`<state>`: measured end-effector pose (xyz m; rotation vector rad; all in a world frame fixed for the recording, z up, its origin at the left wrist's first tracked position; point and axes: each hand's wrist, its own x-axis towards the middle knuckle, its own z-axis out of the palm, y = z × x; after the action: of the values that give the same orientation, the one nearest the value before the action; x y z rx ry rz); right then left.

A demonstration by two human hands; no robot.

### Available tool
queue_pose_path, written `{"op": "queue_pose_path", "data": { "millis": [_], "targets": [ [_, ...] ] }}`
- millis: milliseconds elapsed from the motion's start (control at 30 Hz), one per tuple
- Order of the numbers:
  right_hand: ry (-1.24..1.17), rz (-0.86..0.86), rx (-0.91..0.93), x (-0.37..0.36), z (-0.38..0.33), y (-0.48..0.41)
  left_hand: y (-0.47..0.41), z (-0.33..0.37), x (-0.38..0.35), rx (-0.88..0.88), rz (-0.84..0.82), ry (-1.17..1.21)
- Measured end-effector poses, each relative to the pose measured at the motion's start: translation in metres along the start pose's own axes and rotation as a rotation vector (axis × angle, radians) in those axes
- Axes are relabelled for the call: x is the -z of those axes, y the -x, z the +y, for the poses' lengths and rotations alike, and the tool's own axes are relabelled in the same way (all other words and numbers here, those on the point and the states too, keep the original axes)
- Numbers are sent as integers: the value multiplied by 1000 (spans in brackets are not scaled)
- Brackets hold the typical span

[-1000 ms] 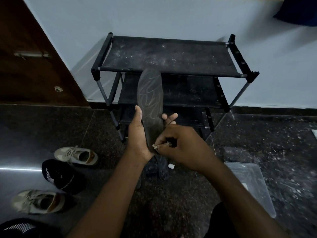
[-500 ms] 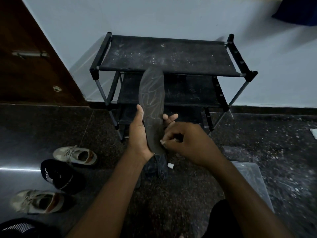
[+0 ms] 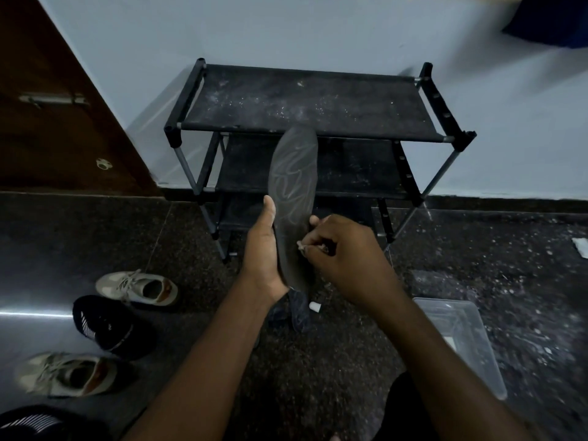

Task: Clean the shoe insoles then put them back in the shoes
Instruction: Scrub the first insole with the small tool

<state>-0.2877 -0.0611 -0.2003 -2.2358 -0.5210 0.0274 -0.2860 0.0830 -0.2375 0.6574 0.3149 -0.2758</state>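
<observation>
One insole [image 3: 294,186] is standing upright before the rack [image 3: 302,100], the left hand [image 3: 262,253] keeping its grip clamped on the lower half, thumb pointing up. The right hand [image 3: 343,256] is pinching one pale wad [image 3: 300,246] against the insole's right edge, slightly higher than before. Two beige shoes [image 3: 136,288] and two black shoes [image 3: 101,326] are lying along the floor's left edge.

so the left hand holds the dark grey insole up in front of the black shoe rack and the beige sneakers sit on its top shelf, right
No: the head view shows the beige sneakers on the floor at the person's left, not on the shelf. The left hand does hold the dark grey insole up before the black shoe rack.
</observation>
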Motion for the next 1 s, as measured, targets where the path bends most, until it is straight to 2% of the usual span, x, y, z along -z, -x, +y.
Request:
{"op": "queue_pose_path", "data": {
  "millis": [67,233,433,633,733,833,1000],
  "targets": [
    [10,14,11,-3,-1,0,-1,-1,2,-4,7,-33],
    [9,-104,18,0,-3,1,1,4,1,21,24,11],
    [3,66,-29,-3,0,-1,2,0,-3,-1,29,-48],
    [15,-94,41,-2,-7,1,1,4,2,47,8,-39],
    [11,-18,-42,3,-1,0,2,2,-1,8,-5,-35],
    [11,46,-42,0,-2,-1,1,-1,-2,-8,-13,-47],
    [-19,-74,14,-1,-10,1,0,1,3,17,-18,-37]
  ]
}}
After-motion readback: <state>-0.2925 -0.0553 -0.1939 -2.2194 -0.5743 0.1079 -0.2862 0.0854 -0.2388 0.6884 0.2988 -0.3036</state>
